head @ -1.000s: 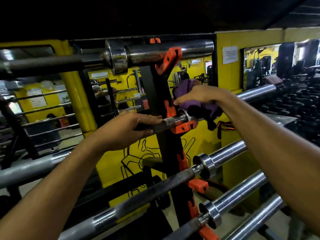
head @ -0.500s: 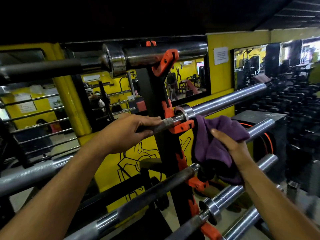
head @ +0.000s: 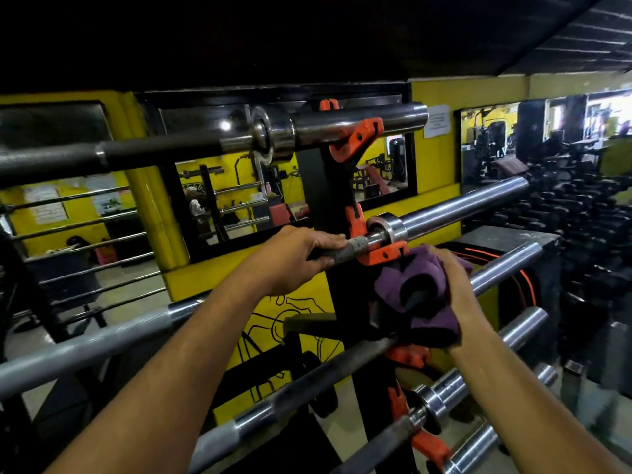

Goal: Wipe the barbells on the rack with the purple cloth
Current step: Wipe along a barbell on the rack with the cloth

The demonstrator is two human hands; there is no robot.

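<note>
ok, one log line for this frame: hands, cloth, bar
left hand: grips second barbell shaft | right hand: holds purple cloth on third barbell by collar | phase: wiping

Barbells [head: 461,208] lie stacked across the rack [head: 319,186].
Left hand [head: 290,258] left of the upright; right hand [head: 451,292] and cloth [head: 417,295] right, one bar lower.

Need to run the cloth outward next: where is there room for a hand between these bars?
Free: along the second barbell's sleeve, bare right of its collar, and the gap below it, above the third sleeve. Crowded: at the upright, where the orange hooks, left hand and right hand with the purple cloth bunch.
</note>
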